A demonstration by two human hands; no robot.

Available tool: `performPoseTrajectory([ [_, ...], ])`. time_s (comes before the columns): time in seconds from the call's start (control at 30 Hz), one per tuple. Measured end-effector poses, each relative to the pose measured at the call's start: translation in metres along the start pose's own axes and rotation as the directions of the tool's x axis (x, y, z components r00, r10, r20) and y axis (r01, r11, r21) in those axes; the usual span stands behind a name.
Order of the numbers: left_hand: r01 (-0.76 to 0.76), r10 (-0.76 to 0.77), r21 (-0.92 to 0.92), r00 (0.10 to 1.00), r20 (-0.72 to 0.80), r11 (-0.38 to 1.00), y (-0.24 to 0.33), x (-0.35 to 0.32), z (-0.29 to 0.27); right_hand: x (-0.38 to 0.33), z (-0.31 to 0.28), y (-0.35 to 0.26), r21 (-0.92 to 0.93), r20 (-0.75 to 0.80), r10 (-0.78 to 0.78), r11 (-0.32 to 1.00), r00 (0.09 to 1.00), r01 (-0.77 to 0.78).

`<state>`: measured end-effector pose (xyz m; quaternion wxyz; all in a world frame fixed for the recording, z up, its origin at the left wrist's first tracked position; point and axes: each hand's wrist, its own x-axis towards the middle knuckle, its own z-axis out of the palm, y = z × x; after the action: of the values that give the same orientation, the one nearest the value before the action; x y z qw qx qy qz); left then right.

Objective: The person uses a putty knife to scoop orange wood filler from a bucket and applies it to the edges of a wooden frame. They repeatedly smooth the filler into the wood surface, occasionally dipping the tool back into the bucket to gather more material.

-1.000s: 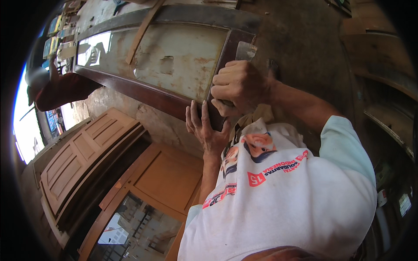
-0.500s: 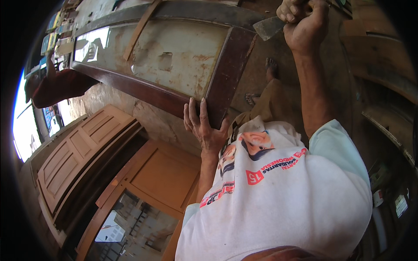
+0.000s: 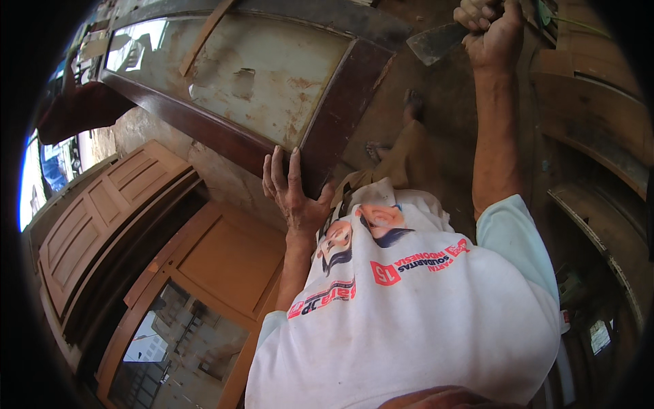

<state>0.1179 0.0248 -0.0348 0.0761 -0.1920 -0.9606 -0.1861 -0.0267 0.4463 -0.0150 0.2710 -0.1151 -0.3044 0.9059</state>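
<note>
Frame, dark reddish-brown wood (image 3: pixel 344 95), long and rectangular, lies across the upper left of the scene, right end nearest the person. Set in it: pale grey glass pane (image 3: pixel 289 61), stained brown, bright reflections at its left end. Dark rough-edged patch (image 3: pixel 244 83) mid-pane; can't tell if it's a hole or residue. Narrow brown wooden strip (image 3: pixel 204 37) slants across the pane, running off the far edge of view.

Left hand (image 3: pixel 296 198): on the frame's near right corner, fingers spread and nearly straight, tips at the edge by the pane, thumb out to the right. Pressing only, or gripping the edge? Can't tell.

Right hand (image 3: pixel 494 34): far right, fingers curled tight around a flat metal scraper (image 3: pixel 433 44). Handle mostly hidden in the fist. Wide blade points left, just beside the frame's far right corner, apart from it.

Around: bare foot (image 3: pixel 413 102) and brown trousers (image 3: pixel 415 153) right of the frame; white shirt with light blue sleeves (image 3: pixel 409 327) near. Left side: light brown panelled wooden door (image 3: pixel 109 211), then orange-brown wooden door with a glass panel (image 3: pixel 218 252) nearer. Far left: another person in dark clothing (image 3: pixel 88 105).
</note>
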Motion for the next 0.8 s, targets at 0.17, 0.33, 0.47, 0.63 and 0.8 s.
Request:
performPoseTrajectory([
  [0.17, 0.014, -0.014, 0.001, 1.000, 0.003, 1.000, 0.003, 0.007, 0.001, 0.013, -0.024, 0.004, 0.086, -0.048, 0.040, 0.996, 0.998, -0.035],
  [0.33, 0.027, -0.028, 0.010, 1.000, 0.007, 1.000, 0.003, 0.006, 0.001, -0.003, -0.020, 0.028, 0.109, 0.022, 0.153, 0.982, 0.988, -0.154],
  [0.47, 0.062, -0.063, 0.029, 0.998, 0.032, 0.998, 0.007, 0.006, -0.003, 0.010, -0.015, -0.008, -0.028, -0.035, 0.074, 0.997, 0.997, -0.075],
  [0.63, 0.077, -0.077, 0.023, 0.997, 0.015, 0.997, 0.011, 0.006, -0.003, -0.017, 0.005, 0.036, -0.124, -0.018, 0.269, 0.955, 0.963, -0.269],
  [0.8, 0.083, -0.084, 0.023, 0.996, 0.026, 0.996, 0.011, 0.010, -0.004, 0.010, 0.012, -0.013, -0.078, 0.016, 0.130, 0.989, 0.991, -0.128],
])
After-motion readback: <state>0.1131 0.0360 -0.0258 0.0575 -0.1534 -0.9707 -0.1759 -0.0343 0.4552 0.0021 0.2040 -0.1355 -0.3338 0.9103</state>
